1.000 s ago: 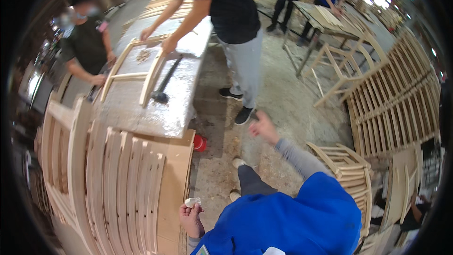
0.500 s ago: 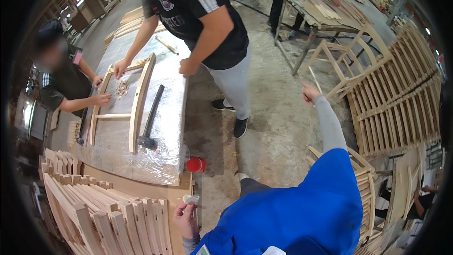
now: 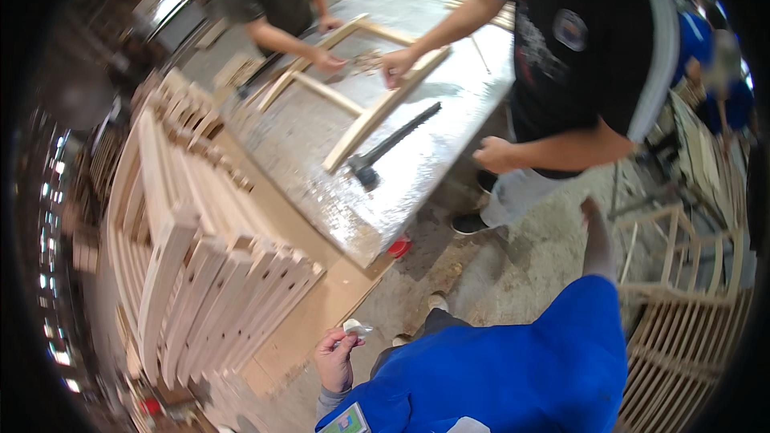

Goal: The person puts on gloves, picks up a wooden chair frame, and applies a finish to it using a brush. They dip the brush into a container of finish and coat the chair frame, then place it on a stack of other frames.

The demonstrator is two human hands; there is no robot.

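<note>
Low in the view, my left hand (image 3: 335, 359) pinches a small white crumpled piece (image 3: 354, 327), with what looks like clear film at its edge. It is held above the floor, beside the brown board under the stacked wooden parts. My right arm reaches out to the right in a blue sleeve. My right hand (image 3: 592, 215) is smeared, so its fingers cannot be made out; it is nearest to a bare wooden chair frame (image 3: 670, 252).
Two people handle a wooden frame (image 3: 385, 112) on a film-covered table (image 3: 433, 168), where a black mallet (image 3: 365, 172) lies. Stacked curved wooden parts (image 3: 200, 273) stand left, slatted wood (image 3: 682, 353) right. A red container (image 3: 399, 247) sits by the table corner.
The view has swung left, bringing the stacked parts further in. My left hand still holds the white piece. One person's hand has moved off the frame's top end toward the wood pieces inside it.
</note>
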